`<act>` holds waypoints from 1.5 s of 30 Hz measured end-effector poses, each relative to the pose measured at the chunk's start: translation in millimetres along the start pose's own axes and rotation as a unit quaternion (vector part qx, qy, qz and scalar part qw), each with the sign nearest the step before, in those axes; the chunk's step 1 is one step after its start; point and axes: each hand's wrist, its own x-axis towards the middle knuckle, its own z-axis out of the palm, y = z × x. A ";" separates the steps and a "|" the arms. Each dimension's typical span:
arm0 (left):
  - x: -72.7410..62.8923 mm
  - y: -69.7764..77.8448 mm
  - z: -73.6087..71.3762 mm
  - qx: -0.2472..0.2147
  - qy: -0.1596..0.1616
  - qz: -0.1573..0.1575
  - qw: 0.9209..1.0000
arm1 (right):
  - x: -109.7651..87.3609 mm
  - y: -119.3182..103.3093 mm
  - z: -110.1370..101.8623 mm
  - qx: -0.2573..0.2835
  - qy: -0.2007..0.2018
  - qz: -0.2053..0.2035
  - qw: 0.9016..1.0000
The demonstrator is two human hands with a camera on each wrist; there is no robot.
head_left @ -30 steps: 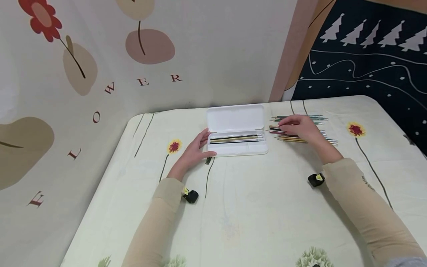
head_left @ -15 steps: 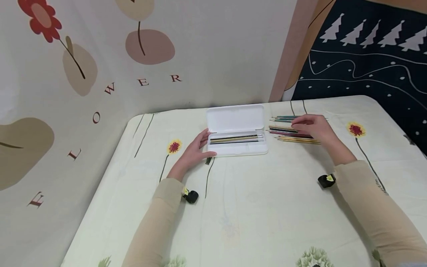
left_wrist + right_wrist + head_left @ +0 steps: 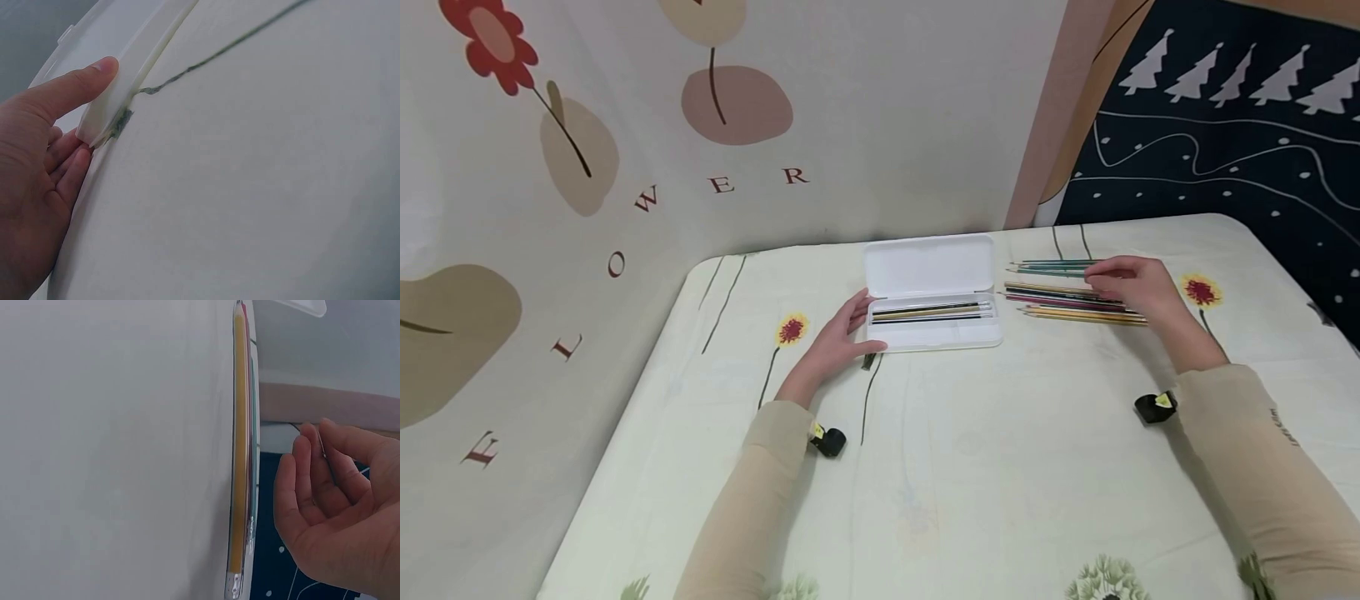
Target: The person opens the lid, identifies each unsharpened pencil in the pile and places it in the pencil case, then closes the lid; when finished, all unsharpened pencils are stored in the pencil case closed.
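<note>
My left hand [image 3: 835,340] holds the left end of an open white pencil case [image 3: 940,339]. In the left wrist view its thumb lies over the case's rim, with the other fingers around the corner below. Several dark and gold pencils [image 3: 928,312] lie in the tray's back compartment. My right hand [image 3: 1138,287] hovers over the right part of the loose pencils, fingers loosely curled; no object shows between them in the right wrist view. Beneath it are teal pencils [image 3: 1048,267], dark and red pencils [image 3: 1048,296] and yellow pencils [image 3: 1075,315], whose far ends it partly hides.
The case's lid [image 3: 928,265] leans back, raised. A flower-printed cloth [image 3: 970,467] covers the table. Behind stand a white printed curtain [image 3: 895,125] and a dark cloth with white trees [image 3: 1217,158]. Each wrist carries a small black camera [image 3: 1153,407].
My right hand has moved to the right along the loose pencils, uncovering more of the teal, dark and yellow ones. The left hand and the case have stayed in place.
</note>
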 end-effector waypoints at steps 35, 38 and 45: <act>-0.9 3.6 -0.2 0.003 0.001 0.003 1.000 | 6.5 32.5 -28.8 -0.065 -0.002 0.103 0.993; -1.0 3.7 -0.3 0.002 0.003 0.002 1.000 | 8.6 36.2 -29.9 -0.092 -0.017 0.080 0.992; -0.3 2.3 0.1 0.002 0.000 0.005 1.000 | 9.5 40.1 -29.1 -0.110 -0.029 0.059 0.992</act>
